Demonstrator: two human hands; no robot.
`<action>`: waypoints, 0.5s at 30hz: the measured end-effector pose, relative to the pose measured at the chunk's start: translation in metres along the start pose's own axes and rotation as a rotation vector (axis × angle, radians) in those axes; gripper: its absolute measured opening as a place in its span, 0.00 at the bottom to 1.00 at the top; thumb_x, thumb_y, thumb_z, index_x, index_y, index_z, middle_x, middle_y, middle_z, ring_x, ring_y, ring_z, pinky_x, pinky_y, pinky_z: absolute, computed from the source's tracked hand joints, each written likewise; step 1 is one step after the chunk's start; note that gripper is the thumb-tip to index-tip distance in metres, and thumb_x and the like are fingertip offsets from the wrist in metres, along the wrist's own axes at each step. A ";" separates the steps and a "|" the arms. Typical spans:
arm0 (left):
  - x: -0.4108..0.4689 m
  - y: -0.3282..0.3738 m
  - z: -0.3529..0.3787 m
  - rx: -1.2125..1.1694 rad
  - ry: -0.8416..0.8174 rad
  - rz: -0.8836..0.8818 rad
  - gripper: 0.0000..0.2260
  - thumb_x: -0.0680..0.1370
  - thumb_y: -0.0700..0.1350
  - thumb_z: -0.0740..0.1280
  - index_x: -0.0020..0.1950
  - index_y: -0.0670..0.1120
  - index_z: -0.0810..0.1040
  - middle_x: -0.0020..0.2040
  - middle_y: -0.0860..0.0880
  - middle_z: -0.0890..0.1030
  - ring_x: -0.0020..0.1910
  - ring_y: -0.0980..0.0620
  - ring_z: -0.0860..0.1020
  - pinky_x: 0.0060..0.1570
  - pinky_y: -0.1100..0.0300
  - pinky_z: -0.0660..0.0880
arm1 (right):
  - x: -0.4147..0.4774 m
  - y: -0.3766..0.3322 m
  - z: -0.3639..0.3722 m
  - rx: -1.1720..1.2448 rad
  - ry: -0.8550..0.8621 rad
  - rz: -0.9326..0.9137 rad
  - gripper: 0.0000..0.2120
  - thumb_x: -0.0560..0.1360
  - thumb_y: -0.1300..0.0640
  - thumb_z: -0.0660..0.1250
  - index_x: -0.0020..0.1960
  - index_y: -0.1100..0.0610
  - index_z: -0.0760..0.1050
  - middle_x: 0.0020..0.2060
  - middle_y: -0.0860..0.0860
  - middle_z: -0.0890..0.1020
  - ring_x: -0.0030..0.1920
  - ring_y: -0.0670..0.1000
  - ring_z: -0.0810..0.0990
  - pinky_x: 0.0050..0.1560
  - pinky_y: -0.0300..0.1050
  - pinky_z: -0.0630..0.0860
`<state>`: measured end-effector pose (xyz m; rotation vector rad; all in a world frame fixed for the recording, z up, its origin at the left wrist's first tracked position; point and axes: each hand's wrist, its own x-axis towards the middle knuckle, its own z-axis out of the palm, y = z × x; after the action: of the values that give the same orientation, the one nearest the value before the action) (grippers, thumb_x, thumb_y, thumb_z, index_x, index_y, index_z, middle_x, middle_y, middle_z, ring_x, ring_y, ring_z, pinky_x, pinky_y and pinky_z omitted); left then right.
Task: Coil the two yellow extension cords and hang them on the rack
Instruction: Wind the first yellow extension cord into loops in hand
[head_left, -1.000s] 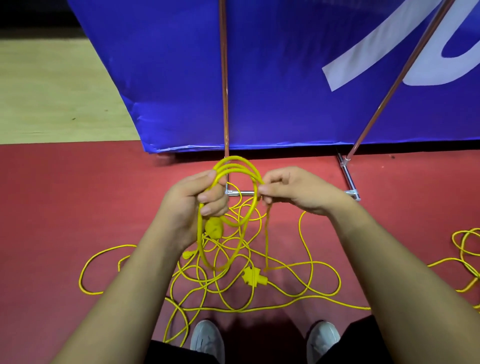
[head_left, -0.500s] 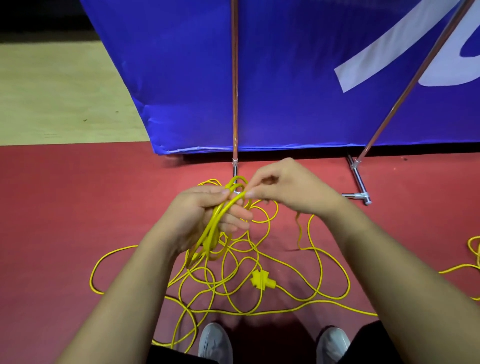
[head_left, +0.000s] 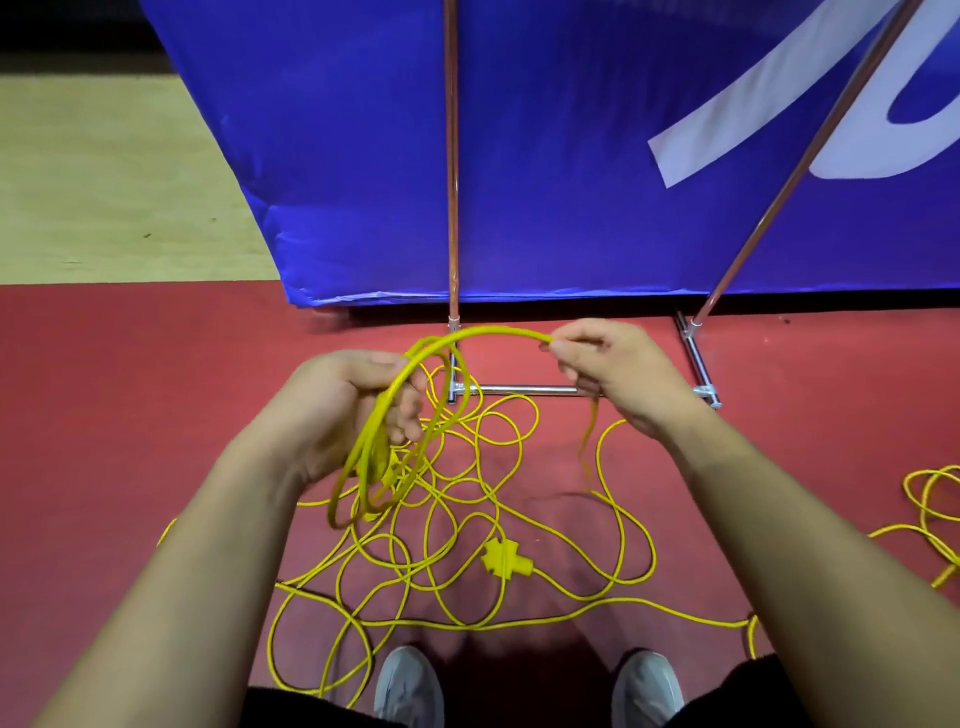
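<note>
A: L hand (head_left: 337, 410) status?
B: Fingers curled round coiled loops of yellow cord (head_left: 384, 457).
A: R hand (head_left: 618, 374)?
B: Pinched same cord's arc. Remainder lay tangled on red floor (head_left: 130, 415), near rack (head_left: 453, 208).

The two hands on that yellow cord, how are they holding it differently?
The left hand grips a bundle of several gathered loops that hang below it; the right hand pinches just one strand between its fingertips. The left hand sits lower and nearer the person, the right higher and nearer the rack's base bar. Both are bare and joined by the same arching cord.
</note>
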<state>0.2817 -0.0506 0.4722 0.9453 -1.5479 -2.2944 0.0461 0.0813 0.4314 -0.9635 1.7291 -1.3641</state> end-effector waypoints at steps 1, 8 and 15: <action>0.000 -0.001 0.001 0.027 0.011 -0.026 0.09 0.77 0.38 0.56 0.43 0.36 0.74 0.27 0.42 0.77 0.23 0.46 0.77 0.23 0.63 0.72 | -0.001 -0.005 -0.002 -0.062 0.017 -0.045 0.04 0.77 0.62 0.69 0.46 0.57 0.81 0.28 0.52 0.74 0.27 0.46 0.67 0.28 0.37 0.63; 0.002 -0.008 0.022 0.094 -0.044 -0.097 0.10 0.79 0.37 0.57 0.46 0.33 0.75 0.34 0.36 0.82 0.23 0.45 0.79 0.21 0.63 0.72 | -0.020 -0.037 0.022 -0.329 -0.217 -0.150 0.02 0.72 0.62 0.73 0.43 0.61 0.84 0.25 0.42 0.79 0.29 0.39 0.73 0.32 0.30 0.68; 0.010 -0.013 0.034 -0.001 -0.157 -0.039 0.09 0.76 0.41 0.58 0.40 0.39 0.73 0.23 0.50 0.62 0.17 0.56 0.58 0.23 0.64 0.53 | -0.021 -0.038 0.033 -0.290 -0.251 -0.171 0.10 0.72 0.58 0.75 0.46 0.59 0.74 0.28 0.48 0.74 0.30 0.47 0.71 0.34 0.44 0.68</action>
<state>0.2551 -0.0246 0.4653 0.8196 -1.6013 -2.4493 0.0896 0.0794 0.4647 -1.4083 1.7085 -1.0558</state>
